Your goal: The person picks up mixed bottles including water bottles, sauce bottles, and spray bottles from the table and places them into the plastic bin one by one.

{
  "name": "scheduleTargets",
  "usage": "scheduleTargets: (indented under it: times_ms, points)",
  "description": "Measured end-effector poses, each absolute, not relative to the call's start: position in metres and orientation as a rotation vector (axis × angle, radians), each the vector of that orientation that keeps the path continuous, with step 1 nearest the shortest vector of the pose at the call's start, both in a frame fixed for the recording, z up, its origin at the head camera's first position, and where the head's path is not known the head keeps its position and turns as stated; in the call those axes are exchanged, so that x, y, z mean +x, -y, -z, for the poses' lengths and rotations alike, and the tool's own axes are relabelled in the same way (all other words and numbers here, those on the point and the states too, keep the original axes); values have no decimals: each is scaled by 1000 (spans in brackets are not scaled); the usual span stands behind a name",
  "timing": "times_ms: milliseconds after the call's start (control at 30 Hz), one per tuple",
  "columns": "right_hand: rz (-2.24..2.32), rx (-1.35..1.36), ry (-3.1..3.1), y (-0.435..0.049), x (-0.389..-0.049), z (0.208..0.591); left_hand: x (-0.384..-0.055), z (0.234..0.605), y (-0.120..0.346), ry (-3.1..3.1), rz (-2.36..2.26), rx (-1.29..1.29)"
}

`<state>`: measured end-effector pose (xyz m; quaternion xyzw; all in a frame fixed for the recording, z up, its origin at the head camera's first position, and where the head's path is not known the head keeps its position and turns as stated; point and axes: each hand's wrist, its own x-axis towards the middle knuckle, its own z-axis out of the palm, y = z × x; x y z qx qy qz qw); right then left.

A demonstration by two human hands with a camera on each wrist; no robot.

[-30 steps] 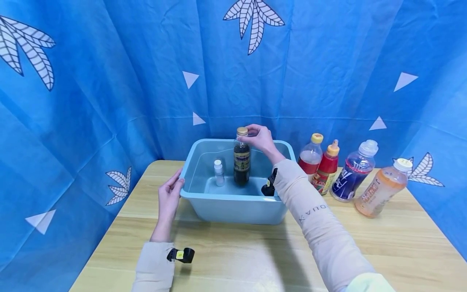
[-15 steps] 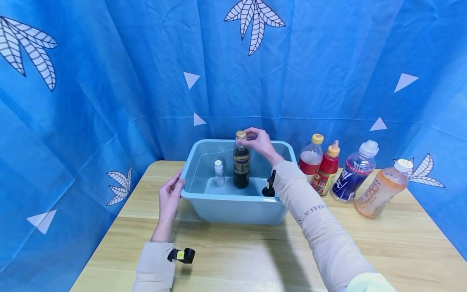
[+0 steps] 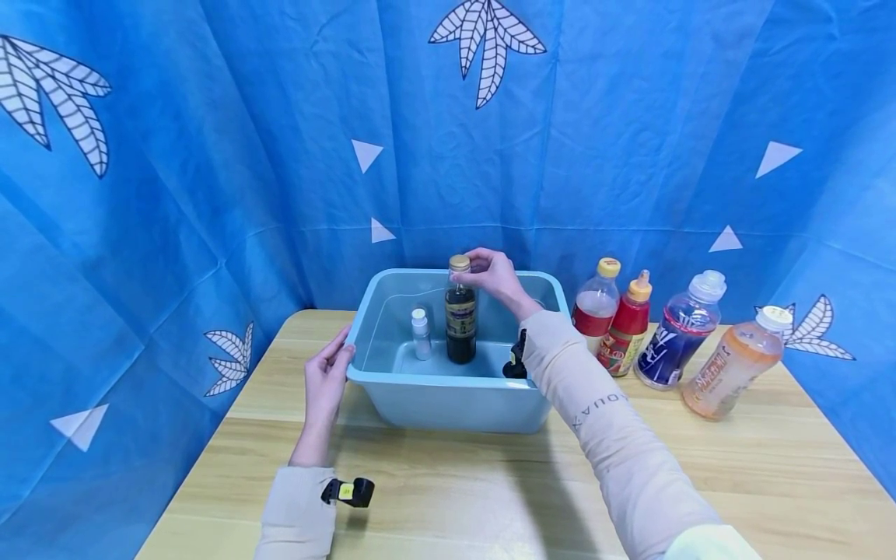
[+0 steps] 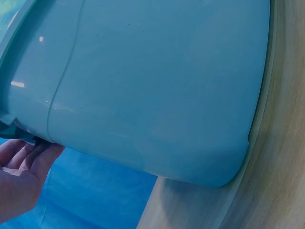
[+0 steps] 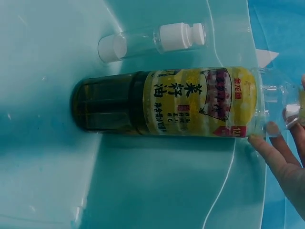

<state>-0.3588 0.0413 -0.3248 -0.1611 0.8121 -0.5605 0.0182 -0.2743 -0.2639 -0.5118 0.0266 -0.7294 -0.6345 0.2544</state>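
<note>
My right hand [image 3: 492,274] holds an upright cooking oil bottle [image 3: 461,319] by its neck, just below the yellow cap, inside a light blue plastic tub [image 3: 448,404]. In the right wrist view the oil bottle [image 5: 190,101] has a yellow label and dark liquid in its lower part. Beside it stands a small clear pump bottle [image 3: 421,336] with a white top. At the tub's left side, my left hand [image 3: 326,381] grips the rim. The left wrist view shows the left hand's fingers [image 4: 40,160] bent up under that rim.
To the right of the tub stand a yellow-capped bottle [image 3: 596,299], a red squeeze bottle [image 3: 625,330], a blue-labelled bottle [image 3: 675,334] and an orange-tinted bottle [image 3: 731,365]. All are on the wooden table [image 3: 448,490]. A blue curtain [image 3: 630,117] hangs close behind.
My right hand has lowered the oil bottle a little within the tub, shifting it slightly left and nearer. My left hand stays on the rim.
</note>
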Motion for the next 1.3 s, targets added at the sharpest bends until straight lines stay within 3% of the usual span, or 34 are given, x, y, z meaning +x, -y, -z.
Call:
scheduleTargets:
  times_ms: [900,1300]
  points:
    - [1637,-577,-2443,-46,-353,312,-275,512,264,1979,1727,68]
    - [1629,-517,-2479,-57,-347,289,-275,515,265,1988,1722,84]
